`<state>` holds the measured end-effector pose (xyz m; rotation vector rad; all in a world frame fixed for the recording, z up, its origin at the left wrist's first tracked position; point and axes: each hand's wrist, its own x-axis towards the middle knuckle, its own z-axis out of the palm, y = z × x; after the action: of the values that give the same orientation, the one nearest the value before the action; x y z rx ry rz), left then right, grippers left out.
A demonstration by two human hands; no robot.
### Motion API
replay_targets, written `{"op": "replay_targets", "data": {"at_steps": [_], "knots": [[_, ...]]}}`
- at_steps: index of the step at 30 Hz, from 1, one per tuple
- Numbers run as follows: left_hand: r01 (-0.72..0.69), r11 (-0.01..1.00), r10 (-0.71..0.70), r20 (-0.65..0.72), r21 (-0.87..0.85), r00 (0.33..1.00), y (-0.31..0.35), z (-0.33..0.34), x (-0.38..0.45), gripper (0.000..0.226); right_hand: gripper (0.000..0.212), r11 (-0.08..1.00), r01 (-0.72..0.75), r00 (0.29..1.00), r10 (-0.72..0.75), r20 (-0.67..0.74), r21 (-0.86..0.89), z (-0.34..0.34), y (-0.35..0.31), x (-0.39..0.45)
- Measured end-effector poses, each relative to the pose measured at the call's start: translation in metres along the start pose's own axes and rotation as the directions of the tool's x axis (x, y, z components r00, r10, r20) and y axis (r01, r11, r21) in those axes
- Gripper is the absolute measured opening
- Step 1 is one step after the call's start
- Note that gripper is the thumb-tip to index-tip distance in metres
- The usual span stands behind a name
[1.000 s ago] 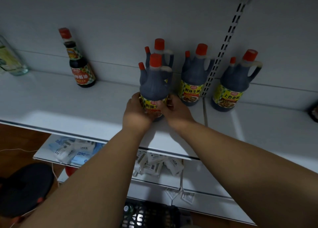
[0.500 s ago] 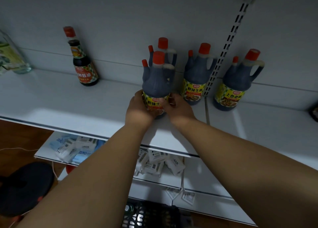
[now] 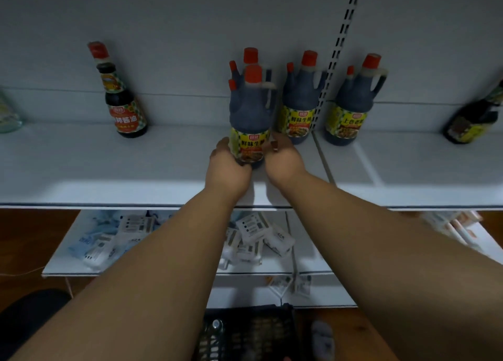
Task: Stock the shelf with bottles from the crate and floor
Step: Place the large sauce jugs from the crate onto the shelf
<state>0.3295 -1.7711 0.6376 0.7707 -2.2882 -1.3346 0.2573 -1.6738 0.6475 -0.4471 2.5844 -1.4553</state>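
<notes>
While the dark bottle [image 3: 250, 121] with the red cap stands upright on the white shelf [image 3: 109, 175], near the middle and closer to the front edge than the others, both hands hold it low down. The left hand [image 3: 227, 167] has its fingers curled round the left side of the label. The right hand [image 3: 283, 160] has its fingers wrapped round the right side. Three more big bottles [image 3: 298, 107] stand behind, by the back edge. The black crate [image 3: 250, 333] sits on the floor below.
</notes>
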Motion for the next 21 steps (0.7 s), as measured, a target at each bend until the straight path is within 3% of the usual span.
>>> {"op": "replay_targets", "data": {"at_steps": [4, 12, 21], "knots": [[0.012, 1.000, -0.012, 0.095, 0.004, 0.995, -0.002, -0.016, -0.037, 0.062, 0.035, 1.000, -0.004, 1.000, 0.004, 0.000, 0.004, -0.002, -0.003, -0.039], [-0.104, 0.983, 0.088, 0.106, 0.154, 0.990, -0.021, -0.022, -0.130, 0.059, 0.045, 0.994, -0.007, 0.999, 0.012, 0.051, -0.105, -0.026, 0.016, -0.125], [-0.111, 0.930, 0.069, 0.130, 0.351, 0.989, -0.050, 0.005, -0.234, 0.053, 0.044, 0.951, 0.167, 0.976, -0.121, 0.181, -0.262, -0.053, 0.098, -0.213]]}}
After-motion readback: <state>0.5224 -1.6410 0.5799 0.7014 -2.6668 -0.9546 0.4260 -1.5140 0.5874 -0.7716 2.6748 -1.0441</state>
